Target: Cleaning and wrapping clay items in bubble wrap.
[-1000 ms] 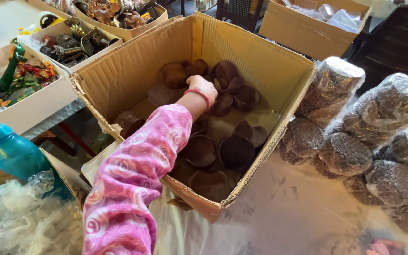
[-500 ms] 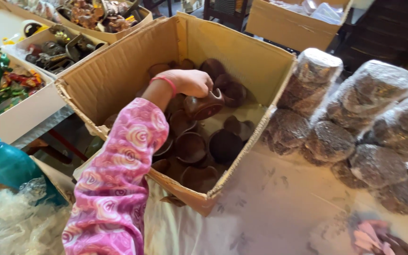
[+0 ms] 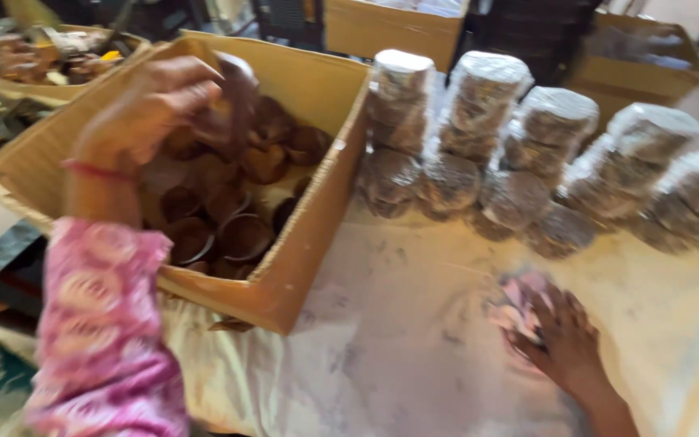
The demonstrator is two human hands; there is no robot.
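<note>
A: Okay, head view: left hand [image 3: 143,109] pinching a brown clay cup [image 3: 236,89], lifted above the cardboard box [image 3: 301,243] at left.
B: Right hand [image 3: 564,340]?
A: Spread flat on the pink wrapper [image 3: 519,303], near right. Cup lies far left of it; left hand nearer.

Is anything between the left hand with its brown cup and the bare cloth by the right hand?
Only the brown cardboard box's near wall lies between; the left hand holds the small brown clay cup above its rim. The white cloth beside the right hand looks bare.
</note>
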